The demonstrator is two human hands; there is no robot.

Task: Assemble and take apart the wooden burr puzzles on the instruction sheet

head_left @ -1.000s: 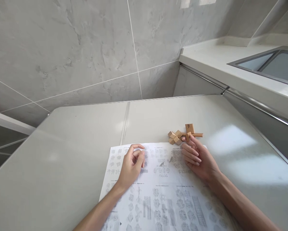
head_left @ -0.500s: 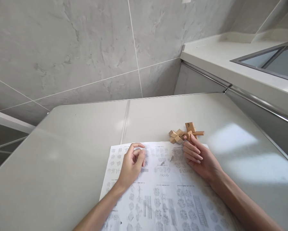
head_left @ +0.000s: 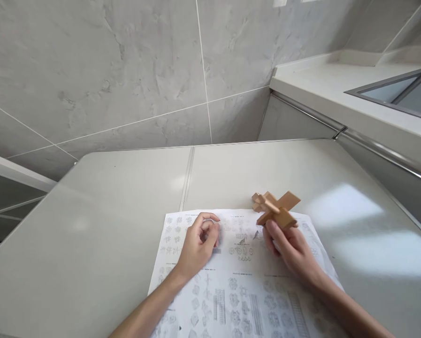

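My right hand (head_left: 293,249) is closed on a wooden burr puzzle (head_left: 283,217) made of flat, crossed pieces, lifted and tilted above the far edge of the paper. Partly hidden behind it, a second wooden burr puzzle (head_left: 256,203) with angular points sits on the table. A large printed instruction sheet (head_left: 227,281) full of small puzzle diagrams lies under both hands. On its left half rests my left hand (head_left: 199,244), loosely curled with thumb against the fingers and nothing visible in it.
The pale table (head_left: 90,225) has a seam (head_left: 187,178) running away from me. A grey tiled wall (head_left: 143,70) stands beyond the far edge. To the right rises a white counter (head_left: 312,84) with a metal-framed inset (head_left: 389,91). At the left is a dark framed unit (head_left: 13,192).
My right hand has raised the flat-pieced burr puzzle and turned it over, bringing it slightly nearer. The pointed puzzle stays behind. My left hand keeps its curled pose; the view has shifted slightly.
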